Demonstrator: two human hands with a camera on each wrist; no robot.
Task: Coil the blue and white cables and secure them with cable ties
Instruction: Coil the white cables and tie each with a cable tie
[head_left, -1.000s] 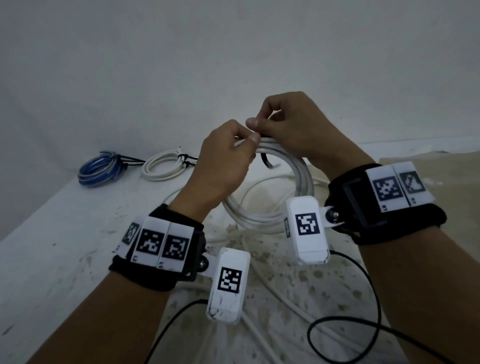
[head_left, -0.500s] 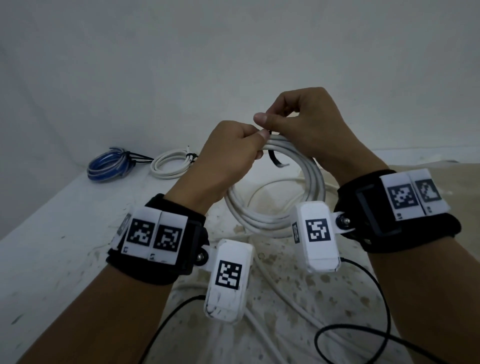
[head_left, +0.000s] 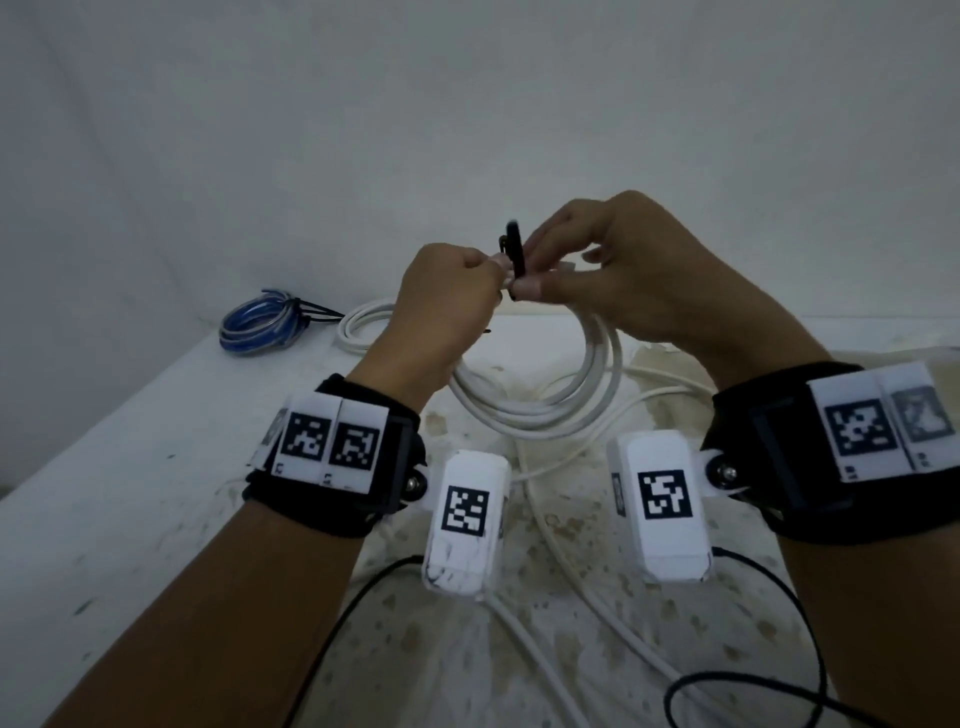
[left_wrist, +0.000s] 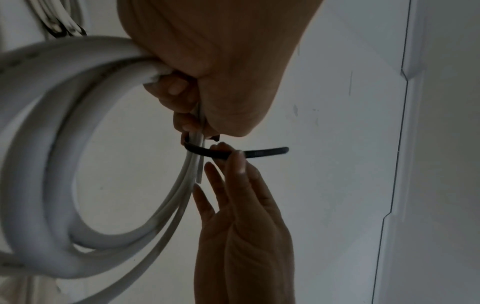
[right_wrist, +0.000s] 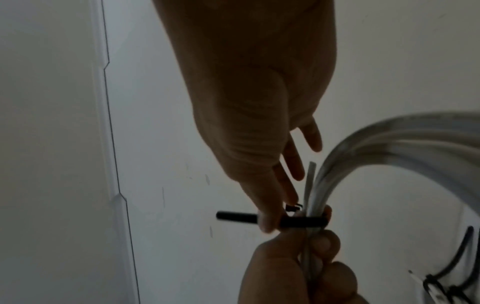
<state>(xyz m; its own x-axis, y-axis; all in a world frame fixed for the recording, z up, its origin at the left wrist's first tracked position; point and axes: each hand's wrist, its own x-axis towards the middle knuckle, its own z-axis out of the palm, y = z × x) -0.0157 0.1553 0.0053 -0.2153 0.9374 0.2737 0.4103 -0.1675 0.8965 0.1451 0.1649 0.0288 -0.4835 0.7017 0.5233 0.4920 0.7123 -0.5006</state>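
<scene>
I hold a coil of white cable (head_left: 597, 384) up above the table. My left hand (head_left: 452, 296) grips the bunched strands at the coil's top (left_wrist: 155, 70), fingers curled round them. A black cable tie (head_left: 514, 254) wraps around the strands beside that grip. My right hand (head_left: 613, 265) pinches the tie's free end (left_wrist: 233, 154) between thumb and forefinger, with the tail sticking out past the fingers (right_wrist: 233, 216). The other right fingers are spread loosely. A cut cable end (right_wrist: 310, 174) pokes out beside the bundle.
A tied blue coil (head_left: 260, 327) and a tied white coil (head_left: 363, 327) lie at the table's far left by the wall. Loose white cable (head_left: 545, 530) and a black wire (head_left: 753, 691) trail over the stained table surface (head_left: 130, 519) below my wrists.
Both hands rose with the coil. The black tie, which hung below the strands, now stands up over the bundle with my right thumb and forefinger pinching it.
</scene>
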